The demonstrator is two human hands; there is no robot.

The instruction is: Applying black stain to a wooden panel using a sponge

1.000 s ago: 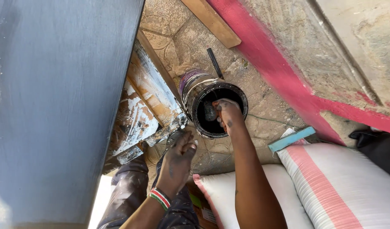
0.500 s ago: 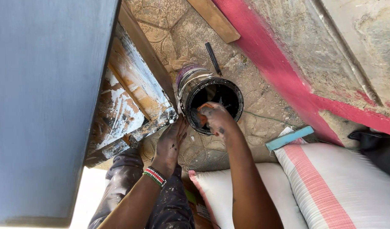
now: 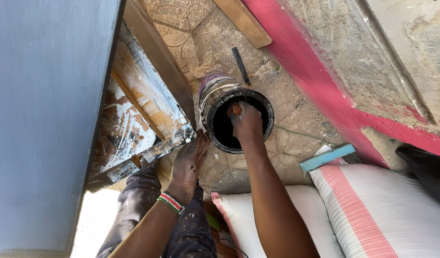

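Dipping our right hand [image 3: 246, 122], closed on what may be a brush, into the can [image 3: 236, 117], we rest our open left hand [image 3: 189, 160] beside it, board [image 3: 48, 95] already grey.

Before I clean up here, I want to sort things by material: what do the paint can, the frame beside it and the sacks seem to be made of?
The paint can looks like metal: shiny banded wall, black paint coating the rim. The frame looks like wood, bare brown grain showing through smeared black and white paint. The sacks look like woven plastic, white with pink stripes, though the weave is hard to confirm.
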